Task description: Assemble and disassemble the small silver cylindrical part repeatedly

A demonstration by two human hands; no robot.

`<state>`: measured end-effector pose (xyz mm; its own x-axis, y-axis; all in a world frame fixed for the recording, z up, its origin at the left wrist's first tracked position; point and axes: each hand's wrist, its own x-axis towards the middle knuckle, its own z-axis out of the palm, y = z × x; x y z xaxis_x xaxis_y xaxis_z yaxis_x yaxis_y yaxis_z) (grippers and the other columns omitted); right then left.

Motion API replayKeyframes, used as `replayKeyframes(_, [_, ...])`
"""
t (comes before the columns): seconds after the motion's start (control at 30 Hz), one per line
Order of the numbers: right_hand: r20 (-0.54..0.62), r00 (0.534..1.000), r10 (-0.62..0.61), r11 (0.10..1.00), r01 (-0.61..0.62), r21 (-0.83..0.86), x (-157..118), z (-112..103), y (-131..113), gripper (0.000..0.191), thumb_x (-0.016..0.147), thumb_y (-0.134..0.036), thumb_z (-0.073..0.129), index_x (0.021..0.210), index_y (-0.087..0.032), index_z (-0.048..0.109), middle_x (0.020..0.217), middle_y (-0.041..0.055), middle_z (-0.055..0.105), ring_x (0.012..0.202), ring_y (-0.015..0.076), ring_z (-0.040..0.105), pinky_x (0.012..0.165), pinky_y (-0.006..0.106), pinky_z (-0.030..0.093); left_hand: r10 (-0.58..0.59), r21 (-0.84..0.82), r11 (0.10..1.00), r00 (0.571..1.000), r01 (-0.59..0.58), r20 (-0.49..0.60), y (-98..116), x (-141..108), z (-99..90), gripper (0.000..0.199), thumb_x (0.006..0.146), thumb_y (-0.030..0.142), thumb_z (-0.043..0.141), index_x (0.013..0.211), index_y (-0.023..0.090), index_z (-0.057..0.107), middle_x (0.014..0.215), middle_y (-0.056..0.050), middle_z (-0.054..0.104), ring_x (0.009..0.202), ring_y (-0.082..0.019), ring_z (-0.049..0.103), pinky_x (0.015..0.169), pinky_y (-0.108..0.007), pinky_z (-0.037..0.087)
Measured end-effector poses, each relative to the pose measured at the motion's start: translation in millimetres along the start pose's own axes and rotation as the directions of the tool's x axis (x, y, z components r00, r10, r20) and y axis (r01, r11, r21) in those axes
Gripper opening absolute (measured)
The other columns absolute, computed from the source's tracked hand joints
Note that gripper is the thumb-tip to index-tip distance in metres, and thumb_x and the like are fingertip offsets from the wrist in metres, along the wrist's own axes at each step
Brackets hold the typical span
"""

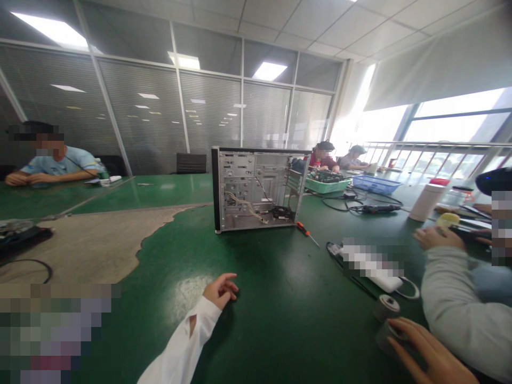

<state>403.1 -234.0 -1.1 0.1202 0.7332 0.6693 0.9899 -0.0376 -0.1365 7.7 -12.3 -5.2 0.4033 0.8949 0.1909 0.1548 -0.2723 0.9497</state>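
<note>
My left hand, in a white sleeve, hovers over or rests on the green table with its fingers loosely bent and apart, holding nothing. Beyond it stands an opened computer case, its side panel off and its metal inside showing cables and a black fan. At the lower right my right hand has thumb and fingers at the rim of a small translucent jar; the jar's lower part blurs into the table. Just behind that jar is another small round container. An orange-handled screwdriver lies by the case's lower right corner.
A white power strip with its cable lies on the right. Behind are a green basket, a blue basket and a white bottle. A co-worker's grey sleeve is close on the right. Torn brown covering lies left.
</note>
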Motion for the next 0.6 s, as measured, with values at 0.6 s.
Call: replayKeyframes(0.6, [0.109,0.863,-0.494,0.588,0.239,0.772,139,126,-266,0.041,0.067,-0.016,0.051,0.108,-0.02,0.043,0.1,0.0074,0.052,0.093,0.0188,0.048,0.081,0.034,0.041,0.088,0.22,0.975,0.873,0.022,-0.48,-15,5,-30.0,0.043,0.056,0.013,0.042,0.098,0.014,0.047,0.081,-0.006,0.06,0.068,-0.017,0.059,0.05,-0.025,0.044])
